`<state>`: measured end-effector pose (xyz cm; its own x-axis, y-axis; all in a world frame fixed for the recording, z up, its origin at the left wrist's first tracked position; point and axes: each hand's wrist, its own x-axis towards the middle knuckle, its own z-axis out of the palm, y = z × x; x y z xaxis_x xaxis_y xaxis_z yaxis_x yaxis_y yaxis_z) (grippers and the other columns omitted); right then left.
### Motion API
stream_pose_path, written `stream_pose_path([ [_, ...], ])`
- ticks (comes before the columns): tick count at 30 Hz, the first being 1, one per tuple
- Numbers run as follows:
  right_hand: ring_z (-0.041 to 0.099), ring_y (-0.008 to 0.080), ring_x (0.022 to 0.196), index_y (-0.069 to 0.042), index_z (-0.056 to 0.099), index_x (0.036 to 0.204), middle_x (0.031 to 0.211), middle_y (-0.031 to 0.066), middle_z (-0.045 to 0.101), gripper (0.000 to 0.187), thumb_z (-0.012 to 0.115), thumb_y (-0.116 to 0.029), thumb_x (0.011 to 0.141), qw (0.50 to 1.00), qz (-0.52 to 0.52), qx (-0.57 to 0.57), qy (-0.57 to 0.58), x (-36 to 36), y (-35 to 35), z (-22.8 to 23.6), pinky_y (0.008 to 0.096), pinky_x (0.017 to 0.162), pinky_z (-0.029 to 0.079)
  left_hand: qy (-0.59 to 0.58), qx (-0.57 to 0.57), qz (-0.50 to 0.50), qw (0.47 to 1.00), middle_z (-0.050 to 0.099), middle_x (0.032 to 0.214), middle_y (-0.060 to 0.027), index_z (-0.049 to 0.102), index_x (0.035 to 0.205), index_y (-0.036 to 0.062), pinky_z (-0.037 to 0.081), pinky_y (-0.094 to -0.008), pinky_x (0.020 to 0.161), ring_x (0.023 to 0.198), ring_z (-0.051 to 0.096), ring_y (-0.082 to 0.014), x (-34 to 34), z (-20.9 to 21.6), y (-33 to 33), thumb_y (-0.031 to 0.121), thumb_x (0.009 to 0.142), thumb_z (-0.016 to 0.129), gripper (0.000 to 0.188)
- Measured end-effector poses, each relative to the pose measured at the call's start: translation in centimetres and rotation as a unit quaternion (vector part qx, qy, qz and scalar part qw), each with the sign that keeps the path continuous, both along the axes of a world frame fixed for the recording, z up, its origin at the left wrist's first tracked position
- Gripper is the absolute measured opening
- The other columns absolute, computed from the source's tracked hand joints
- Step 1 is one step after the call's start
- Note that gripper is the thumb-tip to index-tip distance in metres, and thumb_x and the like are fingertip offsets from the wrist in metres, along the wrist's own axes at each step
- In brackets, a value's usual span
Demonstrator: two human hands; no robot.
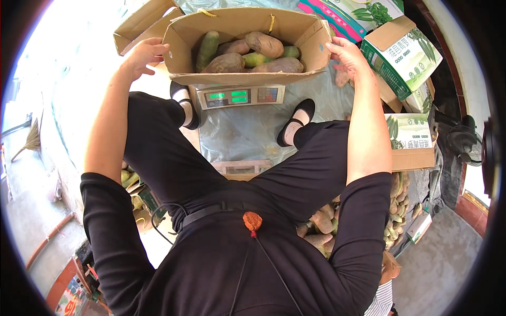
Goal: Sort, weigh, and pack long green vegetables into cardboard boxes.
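An open cardboard box (pixel 232 79) with several long radishes in it, green ones (pixel 207 50) and brownish ones (pixel 264 45), rests over a digital scale (pixel 241 96) whose displays glow green. At the box's left end, my left hand (pixel 142 59) has its fingertips on the cardboard edge, the lower fingers bent. My right hand (pixel 348 57) grips the opposite end, thumb and fingers at the rim. Part of the scale is hidden under the box.
More printed green-and-white boxes (pixel 406 58) stack up at the right, beside a black fan (pixel 464 138). Loose radishes (pixel 321 221) lie in a heap by my right leg. Plastic sheeting (pixel 232 137) covers the floor between my feet. A broom (pixel 32 138) shows at far left.
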<state>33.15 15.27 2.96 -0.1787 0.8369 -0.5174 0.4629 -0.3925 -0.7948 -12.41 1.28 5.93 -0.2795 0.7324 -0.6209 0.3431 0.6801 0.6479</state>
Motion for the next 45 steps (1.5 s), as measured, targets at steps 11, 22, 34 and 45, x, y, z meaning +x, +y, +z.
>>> stream_pose_path([
  [11, 0.055, 0.0193, 0.11, -0.014, 0.05, 0.132, 0.112, 0.003, 0.064, 0.047, 0.059, -0.025, 0.088, 1.0, -0.005, -0.023, -0.002, -1.3, 1.1, -1.4, 0.0503, 0.093, 0.038, -0.072, -0.041, 0.007, 0.996, 0.059, 0.109, -0.0045, 0.053, 0.121, 0.0087, 0.032, -0.0654, 0.1, 0.112, 0.051, -0.0277, 0.0, -0.8, 1.0, 0.03, 0.09, 0.062, 0.038],
  [22, 0.061, 0.0155, 0.08, -0.009, 0.056, 0.117, 0.088, 0.0043, 0.064, 0.028, 0.058, -0.017, 0.09, 1.0, -0.001, 0.022, 0.005, -2.8, 3.3, -2.3, 0.0349, 0.068, 0.049, 0.038, -0.041, -0.009, 0.998, 0.06, 0.088, -0.0008, 0.059, 0.096, 0.0102, 0.046, -0.037, 0.078, 0.085, 0.054, -0.0157, -0.7, -2.1, 1.1, 0.032, 0.083, 0.069, 0.027],
  [34, 0.06, 0.0133, 0.094, -0.007, 0.044, 0.135, 0.106, 0.005, 0.065, 0.05, 0.06, -0.027, 0.092, 0.982, 0.121, 0.025, 0.141, -19.3, -2.1, 5.5, 0.0308, 0.084, 0.047, -0.041, 0.073, 0.215, 0.973, 0.058, 0.084, 0.0018, 0.059, 0.105, 0.0162, 0.04, -0.0346, 0.083, 0.085, 0.054, -0.0122, -16.0, -1.0, -9.5, 0.048, 0.079, 0.069, 0.043],
  [45, 0.059, 0.0187, 0.099, -0.006, 0.05, 0.124, 0.106, 0.0077, 0.065, 0.053, 0.067, -0.034, 0.083, 0.918, 0.323, -0.126, 0.191, -42.2, -12.3, -2.6, 0.0362, 0.091, 0.043, 0.127, 0.059, 0.372, 0.918, 0.06, 0.098, -0.0069, 0.064, 0.112, 0.0125, 0.043, -0.0365, 0.081, 0.092, 0.054, -0.0196, -32.2, -3.5, -27.6, 0.061, 0.075, 0.066, 0.061],
])
